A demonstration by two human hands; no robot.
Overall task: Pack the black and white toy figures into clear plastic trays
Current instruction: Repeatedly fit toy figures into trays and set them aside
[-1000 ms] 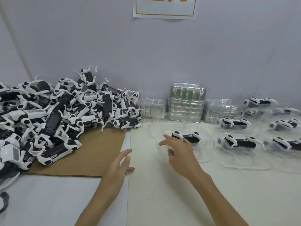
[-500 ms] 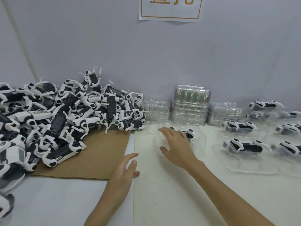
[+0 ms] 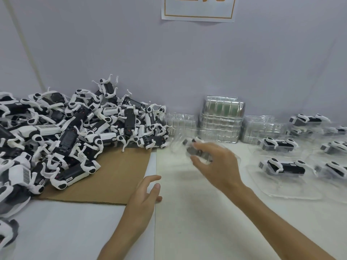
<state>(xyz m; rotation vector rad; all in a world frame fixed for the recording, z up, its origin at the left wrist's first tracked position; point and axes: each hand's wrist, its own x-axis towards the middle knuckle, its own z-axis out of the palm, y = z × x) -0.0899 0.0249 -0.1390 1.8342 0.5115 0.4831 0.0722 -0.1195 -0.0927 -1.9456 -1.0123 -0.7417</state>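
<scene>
**Loaded clear tray gripped in the right hand**

The right hand (image 3: 217,166) is seen curled round a clear tray (image 3: 177,145), which is pinched between the thumb and the fingertips (image 3: 201,146). A black and white toy figure (image 3: 191,150) is seated in the tray, just under those fingertips. Both are blurred, so it cannot be told whether the tray touches the table (image 3: 187,231).

The left hand (image 3: 142,201) is held low over the table with its fingers relaxed and spread, and nothing is gripped. A brown cardboard sheet (image 3: 112,175) is found just beside those fingers, on their left. Beyond them, a large pile of loose figures (image 3: 75,132) is heaped on the cardboard and against the wall.

Past the right fingertips, three stacks of empty trays (image 3: 221,121) are ranged along the wall. To the right of the right fingers, well apart from them, filled trays (image 3: 281,166) are laid out in rows, each with a figure set in it. A paper sign (image 3: 199,8) is fixed to the wall, high above both hands.
</scene>
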